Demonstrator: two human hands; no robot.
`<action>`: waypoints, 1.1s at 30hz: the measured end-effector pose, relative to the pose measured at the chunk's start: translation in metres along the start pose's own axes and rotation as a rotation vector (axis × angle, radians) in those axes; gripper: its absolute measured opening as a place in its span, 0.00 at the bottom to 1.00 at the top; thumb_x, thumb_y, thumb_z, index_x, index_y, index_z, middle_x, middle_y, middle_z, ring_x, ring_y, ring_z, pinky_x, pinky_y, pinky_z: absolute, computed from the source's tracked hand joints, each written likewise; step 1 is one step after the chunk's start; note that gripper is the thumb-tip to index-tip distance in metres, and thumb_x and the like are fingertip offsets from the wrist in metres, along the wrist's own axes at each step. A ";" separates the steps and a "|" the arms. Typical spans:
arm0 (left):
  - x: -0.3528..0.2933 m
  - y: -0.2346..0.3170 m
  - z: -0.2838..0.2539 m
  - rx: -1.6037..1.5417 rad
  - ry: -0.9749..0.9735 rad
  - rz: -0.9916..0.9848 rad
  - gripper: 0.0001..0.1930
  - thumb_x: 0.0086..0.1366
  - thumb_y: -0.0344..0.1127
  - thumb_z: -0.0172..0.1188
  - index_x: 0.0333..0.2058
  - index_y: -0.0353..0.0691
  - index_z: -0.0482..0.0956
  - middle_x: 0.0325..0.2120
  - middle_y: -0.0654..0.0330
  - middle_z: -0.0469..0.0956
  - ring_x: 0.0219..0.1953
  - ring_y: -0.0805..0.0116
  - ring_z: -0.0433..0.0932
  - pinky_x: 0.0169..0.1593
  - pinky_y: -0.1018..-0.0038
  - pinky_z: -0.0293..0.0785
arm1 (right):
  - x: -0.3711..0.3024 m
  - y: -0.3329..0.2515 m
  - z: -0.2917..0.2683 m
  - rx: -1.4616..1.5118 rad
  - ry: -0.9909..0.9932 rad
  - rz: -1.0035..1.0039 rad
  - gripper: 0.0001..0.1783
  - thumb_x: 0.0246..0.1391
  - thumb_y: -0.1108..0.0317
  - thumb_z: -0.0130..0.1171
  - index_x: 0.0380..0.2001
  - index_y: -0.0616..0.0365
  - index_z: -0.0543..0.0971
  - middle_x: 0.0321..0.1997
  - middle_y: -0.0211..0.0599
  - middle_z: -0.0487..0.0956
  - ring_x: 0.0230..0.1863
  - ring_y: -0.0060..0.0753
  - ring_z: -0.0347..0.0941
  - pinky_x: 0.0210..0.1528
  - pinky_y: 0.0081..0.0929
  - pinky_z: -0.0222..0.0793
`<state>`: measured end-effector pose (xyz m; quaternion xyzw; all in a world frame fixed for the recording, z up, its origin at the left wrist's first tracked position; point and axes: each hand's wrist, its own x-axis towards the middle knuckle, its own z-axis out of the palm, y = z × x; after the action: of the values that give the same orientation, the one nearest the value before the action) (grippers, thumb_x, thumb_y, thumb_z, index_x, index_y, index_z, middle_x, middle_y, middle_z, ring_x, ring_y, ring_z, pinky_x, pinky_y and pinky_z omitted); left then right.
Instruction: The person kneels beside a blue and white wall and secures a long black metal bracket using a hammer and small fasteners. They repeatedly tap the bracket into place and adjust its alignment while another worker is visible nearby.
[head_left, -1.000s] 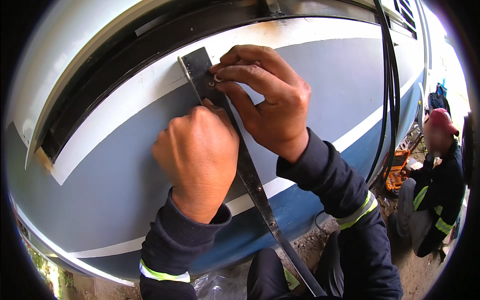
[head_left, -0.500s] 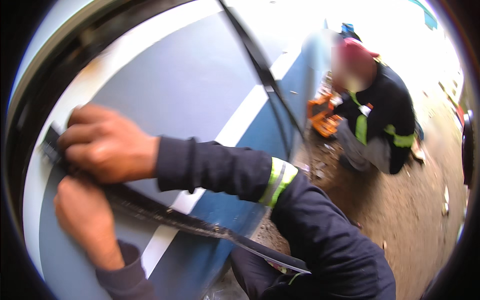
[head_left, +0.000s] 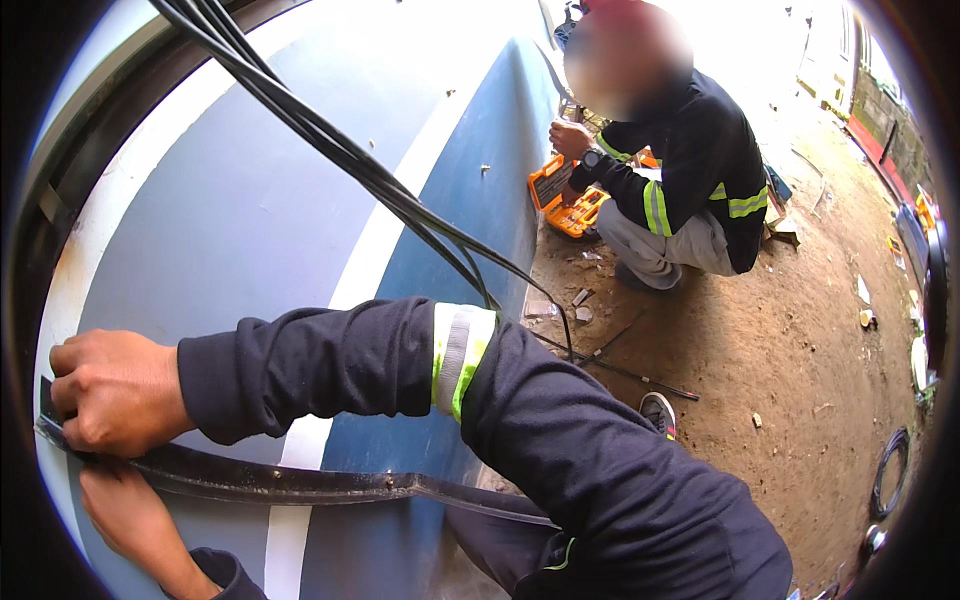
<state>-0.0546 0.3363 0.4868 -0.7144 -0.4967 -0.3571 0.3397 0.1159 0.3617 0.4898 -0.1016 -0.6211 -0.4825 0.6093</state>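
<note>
A long, dark, channel-like strip point(head_left: 330, 484) with small screw-like heads runs along the painted wall point(head_left: 240, 200), from the far left down toward my lap. My right hand point(head_left: 120, 392) is closed, knuckles up, around the strip's far left end; a small black block-like piece shows past its fingers. Just below it, my left hand point(head_left: 130, 515) reaches under the strip from the lower left. The left fingers are hidden behind the strip and the right hand, so their grip does not show.
Black cables point(head_left: 340, 160) hang across the wall ahead. Beyond my right arm a person point(head_left: 690, 170) in a red cap squats by an open orange tool case point(head_left: 570, 205). Scraps litter the dirt floor point(head_left: 740, 360), and a coiled black cable point(head_left: 890, 472) lies at the right.
My view has shifted, so my hands now appear lower and farther left. Both hands stay at the strip's end. The squatting person's hand is now raised near the case.
</note>
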 end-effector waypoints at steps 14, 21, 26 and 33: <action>-0.004 0.005 -0.010 -0.115 0.068 0.089 0.19 0.69 0.40 0.53 0.37 0.24 0.80 0.34 0.30 0.79 0.38 0.24 0.76 0.40 0.40 0.69 | 0.017 -0.020 -0.001 -0.131 -0.191 0.245 0.12 0.41 0.60 0.65 0.22 0.59 0.84 0.26 0.39 0.80 0.35 0.42 0.77 0.40 0.38 0.74; -0.007 0.014 -0.016 -0.082 0.062 0.013 0.18 0.69 0.38 0.55 0.37 0.24 0.81 0.34 0.29 0.79 0.39 0.24 0.76 0.41 0.38 0.69 | 0.014 -0.025 -0.008 -0.242 -0.174 0.219 0.13 0.42 0.58 0.64 0.21 0.58 0.84 0.27 0.40 0.81 0.34 0.41 0.78 0.37 0.40 0.70; -0.001 0.015 -0.017 -0.006 -0.094 -0.021 0.20 0.71 0.41 0.53 0.38 0.23 0.79 0.37 0.28 0.79 0.44 0.25 0.77 0.45 0.38 0.68 | 0.011 -0.012 -0.005 -0.198 -0.210 0.255 0.12 0.42 0.57 0.64 0.21 0.56 0.83 0.27 0.38 0.79 0.31 0.41 0.77 0.38 0.41 0.68; -0.003 0.013 -0.019 -0.034 -0.082 0.013 0.21 0.72 0.41 0.52 0.36 0.22 0.79 0.35 0.27 0.79 0.43 0.24 0.76 0.45 0.37 0.68 | 0.002 -0.018 0.004 -0.171 0.071 0.260 0.12 0.46 0.60 0.65 0.21 0.56 0.78 0.22 0.35 0.76 0.27 0.41 0.76 0.36 0.43 0.64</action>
<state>-0.0457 0.3158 0.4924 -0.7373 -0.4994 -0.3337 0.3094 0.0996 0.3545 0.4836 -0.2154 -0.5376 -0.4538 0.6772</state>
